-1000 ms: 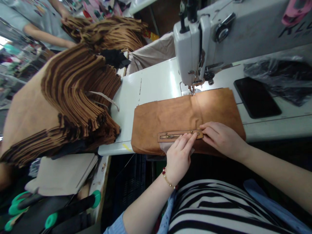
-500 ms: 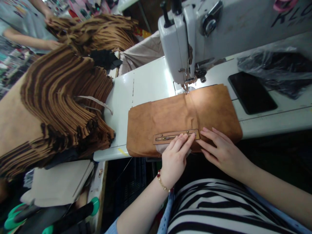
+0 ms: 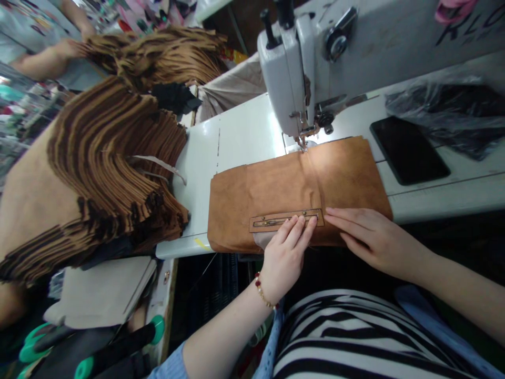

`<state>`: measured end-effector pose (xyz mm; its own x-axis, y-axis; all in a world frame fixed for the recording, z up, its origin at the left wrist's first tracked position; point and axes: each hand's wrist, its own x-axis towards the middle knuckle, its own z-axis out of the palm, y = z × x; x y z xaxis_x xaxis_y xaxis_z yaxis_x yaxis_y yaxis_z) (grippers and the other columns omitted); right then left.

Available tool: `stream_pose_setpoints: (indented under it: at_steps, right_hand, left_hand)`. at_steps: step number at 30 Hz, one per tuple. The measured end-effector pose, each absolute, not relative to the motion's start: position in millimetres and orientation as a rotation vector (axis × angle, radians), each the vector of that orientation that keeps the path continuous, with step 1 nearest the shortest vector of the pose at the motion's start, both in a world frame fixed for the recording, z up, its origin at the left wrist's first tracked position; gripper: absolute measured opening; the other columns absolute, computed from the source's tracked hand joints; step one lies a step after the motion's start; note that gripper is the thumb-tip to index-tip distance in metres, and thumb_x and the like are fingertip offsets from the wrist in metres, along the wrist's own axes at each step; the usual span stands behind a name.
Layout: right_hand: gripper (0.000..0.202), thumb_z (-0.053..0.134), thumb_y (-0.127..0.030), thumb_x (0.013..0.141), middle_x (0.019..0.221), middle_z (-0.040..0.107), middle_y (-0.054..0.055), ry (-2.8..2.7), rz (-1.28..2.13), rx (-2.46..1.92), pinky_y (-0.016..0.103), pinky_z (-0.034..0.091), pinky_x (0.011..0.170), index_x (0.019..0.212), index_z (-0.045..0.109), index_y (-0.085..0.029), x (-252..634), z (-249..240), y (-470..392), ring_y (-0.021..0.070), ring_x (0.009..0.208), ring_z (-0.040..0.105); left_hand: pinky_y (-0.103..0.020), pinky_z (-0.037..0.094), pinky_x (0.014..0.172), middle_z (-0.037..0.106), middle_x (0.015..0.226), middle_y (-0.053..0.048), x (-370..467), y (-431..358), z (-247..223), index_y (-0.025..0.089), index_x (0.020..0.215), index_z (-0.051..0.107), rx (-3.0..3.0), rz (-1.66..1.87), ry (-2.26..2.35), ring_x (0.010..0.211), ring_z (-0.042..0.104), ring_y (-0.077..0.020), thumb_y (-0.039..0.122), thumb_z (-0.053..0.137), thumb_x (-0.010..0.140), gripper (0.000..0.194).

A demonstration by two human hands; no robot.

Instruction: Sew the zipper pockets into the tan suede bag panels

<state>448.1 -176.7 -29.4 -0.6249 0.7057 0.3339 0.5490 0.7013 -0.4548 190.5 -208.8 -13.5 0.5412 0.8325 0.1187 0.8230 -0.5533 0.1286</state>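
A brown leather-like panel (image 3: 272, 189) lies flat on the white sewing table, its far edge at the needle and presser foot (image 3: 303, 143). Near its front edge is a zipper strip (image 3: 260, 224) with a metal zipper and small studs. My left hand (image 3: 286, 252) rests with fingers stretched flat over the strip's right part. Pale lining cloth (image 3: 261, 239) shows beneath the strip, partly hidden by that hand. My right hand (image 3: 366, 234) lies on the panel just right of the strip, fingers extended and held close together, fingertips near the strip's end.
The grey sewing machine (image 3: 284, 79) rises behind the panel. A black phone (image 3: 409, 150) and a plastic bag (image 3: 445, 105) lie at right. Stacked brown panels (image 3: 114, 152) stand at left, with grey pieces (image 3: 106, 289) below. A co-worker's hand (image 3: 71, 50) touches brown material at upper left.
My right hand has shifted slightly right and its fingers have drawn together. My left hand stays on the zipper strip. The co-worker's arm has moved upward. The view has shifted a little.
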Motion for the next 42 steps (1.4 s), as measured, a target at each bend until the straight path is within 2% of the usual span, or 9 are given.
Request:
stream_pose_setpoints:
  at_steps: [3,9,13,17,20,24,28,34,42]
  right_hand:
    - [0.059,0.052,-0.019,0.099,0.156,0.049,0.002,-2.547,0.277,-0.987,0.039,0.042,0.106,0.155,0.036,-0.024,441.0,-27.1,-174.6,0.0195,0.136,0.048]
    - [0.056,0.053,-0.015,0.096,0.154,0.051,0.002,-2.607,0.117,-0.986,0.04,0.04,0.102,0.151,0.044,-0.018,432.8,-25.3,-176.1,0.022,0.13,0.051]
    - [0.053,0.053,-0.016,0.094,0.151,0.053,0.008,-2.647,0.04,-0.964,0.042,0.041,0.101,0.146,0.05,-0.01,428.7,-21.6,-177.2,0.026,0.126,0.053]
    - [0.053,0.054,-0.016,0.092,0.147,0.057,0.01,-2.66,0.001,-0.962,0.042,0.043,0.1,0.144,0.053,-0.008,424.9,-19.6,-178.8,0.0269,0.122,0.054]
    - [0.055,0.054,-0.015,0.09,0.147,0.057,0.01,-2.648,-0.008,-0.987,0.043,0.043,0.101,0.144,0.052,-0.008,421.8,-19.7,-180.6,0.0268,0.121,0.055]
    - [0.056,0.053,-0.014,0.089,0.146,0.058,0.009,-2.634,-0.008,-1.011,0.041,0.043,0.103,0.145,0.051,-0.008,419.1,-21.3,-182.2,0.0252,0.12,0.055]
    - [0.061,0.049,-0.014,0.093,0.153,0.051,0.005,-2.639,-0.03,-1.01,0.039,0.041,0.106,0.153,0.041,-0.012,421.3,-24.9,-182.8,0.0225,0.128,0.052]
    - [0.054,0.046,-0.016,0.097,0.156,0.048,0.001,-2.659,-0.12,-0.987,0.04,0.041,0.102,0.151,0.045,-0.018,425.8,-28.7,-181.3,0.0223,0.128,0.052]
    - [0.057,0.047,-0.016,0.095,0.157,0.047,0.0,-2.671,-0.098,-0.995,0.041,0.042,0.102,0.152,0.044,-0.021,427.3,-26.8,-178.1,0.0214,0.129,0.052]
  left_hand:
    - [-0.042,0.039,0.124,0.051,0.153,-0.01,186.5,-211.0,-18.4,0.013,0.153,0.04,2.741,0.355,1.38,0.147,0.041,-0.0239,0.008,0.046,0.097,0.056]
    - [-0.048,0.04,0.123,0.047,0.155,-0.014,176.5,-213.6,-21.8,0.01,0.145,0.046,2.663,0.489,1.253,0.152,0.034,-0.0256,0.007,0.045,0.094,0.051]
    - [-0.044,0.045,0.119,0.057,0.147,-0.011,174.5,-206.0,-7.5,0.016,0.135,0.054,2.579,0.553,1.247,0.143,0.047,-0.023,0.016,0.048,0.099,0.036]
    - [-0.039,0.052,0.106,0.07,0.127,-0.007,173.3,-184.0,12.3,0.02,0.118,0.062,2.475,0.476,1.267,0.121,0.064,-0.0199,0.025,0.044,0.105,0.023]
    - [-0.039,0.045,0.114,0.065,0.136,-0.007,168.2,-159.6,16.3,0.021,0.131,0.057,2.446,0.44,1.282,0.13,0.058,-0.0192,0.029,0.038,0.107,0.032]
    - [-0.045,0.024,0.128,0.035,0.164,-0.007,147.9,-128.7,6.1,0.023,0.155,0.036,2.495,0.305,1.389,0.154,0.028,-0.0224,0.04,0.036,0.108,0.05]
    - [-0.044,0.018,0.129,0.019,0.169,-0.005,120.8,-109.5,0.4,0.023,0.161,0.024,2.498,0.138,1.438,0.158,0.015,-0.0231,0.053,0.037,0.105,0.065]
    - [-0.038,0.019,0.129,0.021,0.169,-0.005,94.4,-79.0,-0.7,0.019,0.161,0.022,2.501,0.124,1.494,0.157,0.018,-0.0196,0.061,0.036,0.103,0.073]
    - [-0.052,0.008,0.128,0.019,0.169,-0.007,72.3,-42.3,-6.3,0.025,0.162,0.016,2.545,0.019,1.511,0.157,0.018,-0.0268,0.068,0.037,0.099,0.08]
